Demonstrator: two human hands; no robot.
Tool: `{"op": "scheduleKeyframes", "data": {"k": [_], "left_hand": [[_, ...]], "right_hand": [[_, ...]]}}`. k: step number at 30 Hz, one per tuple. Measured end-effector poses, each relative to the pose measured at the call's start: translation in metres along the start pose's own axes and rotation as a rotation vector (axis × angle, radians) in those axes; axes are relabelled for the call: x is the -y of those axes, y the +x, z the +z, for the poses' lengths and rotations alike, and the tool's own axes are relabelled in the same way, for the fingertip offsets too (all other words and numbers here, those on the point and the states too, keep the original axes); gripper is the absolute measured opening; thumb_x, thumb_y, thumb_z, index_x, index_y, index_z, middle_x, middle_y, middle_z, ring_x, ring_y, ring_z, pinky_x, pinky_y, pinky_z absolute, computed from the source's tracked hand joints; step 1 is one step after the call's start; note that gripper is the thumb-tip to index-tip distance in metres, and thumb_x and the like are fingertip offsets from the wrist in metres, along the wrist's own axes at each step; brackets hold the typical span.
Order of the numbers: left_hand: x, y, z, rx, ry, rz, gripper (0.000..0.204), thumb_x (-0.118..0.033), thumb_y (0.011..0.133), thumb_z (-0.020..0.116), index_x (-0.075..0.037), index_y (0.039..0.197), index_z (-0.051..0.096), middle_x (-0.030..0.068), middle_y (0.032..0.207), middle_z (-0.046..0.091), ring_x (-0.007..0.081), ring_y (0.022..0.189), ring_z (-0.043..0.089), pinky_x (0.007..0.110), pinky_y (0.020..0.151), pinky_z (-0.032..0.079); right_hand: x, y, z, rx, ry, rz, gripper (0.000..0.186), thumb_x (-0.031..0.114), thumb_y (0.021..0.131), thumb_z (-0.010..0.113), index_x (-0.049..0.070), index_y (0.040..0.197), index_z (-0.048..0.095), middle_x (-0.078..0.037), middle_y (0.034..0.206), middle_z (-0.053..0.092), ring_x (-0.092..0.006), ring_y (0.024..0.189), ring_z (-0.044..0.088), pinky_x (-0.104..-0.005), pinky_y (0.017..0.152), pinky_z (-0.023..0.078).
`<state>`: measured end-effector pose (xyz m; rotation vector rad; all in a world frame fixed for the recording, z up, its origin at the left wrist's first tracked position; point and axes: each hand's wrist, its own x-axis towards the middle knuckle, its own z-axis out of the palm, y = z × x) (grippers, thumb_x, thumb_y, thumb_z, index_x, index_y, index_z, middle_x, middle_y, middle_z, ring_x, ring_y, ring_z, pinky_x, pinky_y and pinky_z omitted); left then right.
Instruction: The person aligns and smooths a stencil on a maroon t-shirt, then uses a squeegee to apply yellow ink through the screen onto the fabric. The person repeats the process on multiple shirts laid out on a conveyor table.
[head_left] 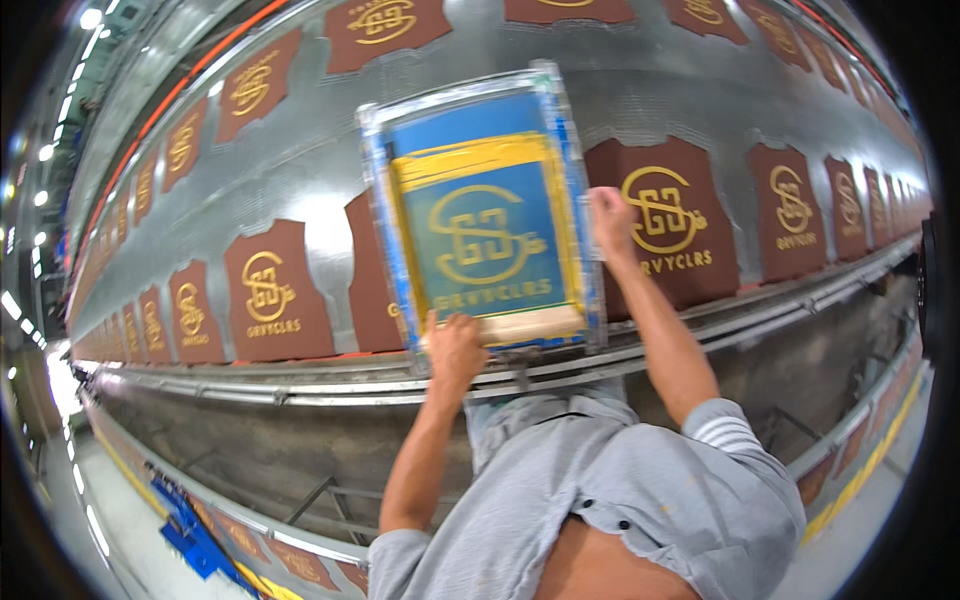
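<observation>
A screen-printing frame (376,230) with silvery, taped edges lies over a brown garment piece in front of me. Its blue mesh (465,125) carries a logo stencil, and yellow ink spreads in a band near the far end and down the sides. Along the near end rests a pale wooden squeegee (535,323). My left hand (457,350) is closed on the squeegee's left end, its fingertips partly hidden. At the frame's right edge, my right hand (611,222) is closed around the side, beside a printed brown piece (700,195).
Brown garment pieces (280,300) with yellow logos line the long grey printing table (320,160) in rows. A metal rail (330,393) runs along its near edge, just in front of my body. Behind me, another table edge and a blue metal fixture (195,530) stand at lower left.
</observation>
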<state>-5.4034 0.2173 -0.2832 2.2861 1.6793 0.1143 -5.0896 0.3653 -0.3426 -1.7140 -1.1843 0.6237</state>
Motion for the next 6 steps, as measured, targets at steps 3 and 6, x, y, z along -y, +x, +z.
{"op": "scheduleKeyframes", "data": {"k": [3,6], "left_hand": [[0.050,-0.017,0.000,-0.003,-0.033,-0.028,0.028,-0.014,0.065,0.071,-0.012,0.092,0.072,0.0071,0.095,0.071,0.0249,0.107,0.064,0.061,0.110,0.029],[0.076,-0.014,0.003,0.075,0.007,-0.017,0.041,-0.015,0.065,0.072,-0.015,0.106,0.075,0.0124,0.123,0.069,0.0231,0.119,0.062,0.066,0.113,0.020]], "right_hand": [[0.035,-0.028,0.044,0.016,0.031,0.015,0.019,0.022,0.092,0.065,0.005,0.096,0.071,-0.015,0.089,0.072,-0.0294,0.084,0.071,-0.0402,0.074,0.054],[0.023,-0.036,0.072,-0.006,-0.022,0.098,0.023,0.029,0.091,0.067,0.007,0.098,0.072,-0.018,0.093,0.072,-0.0343,0.092,0.071,-0.0420,0.079,0.054]]}}
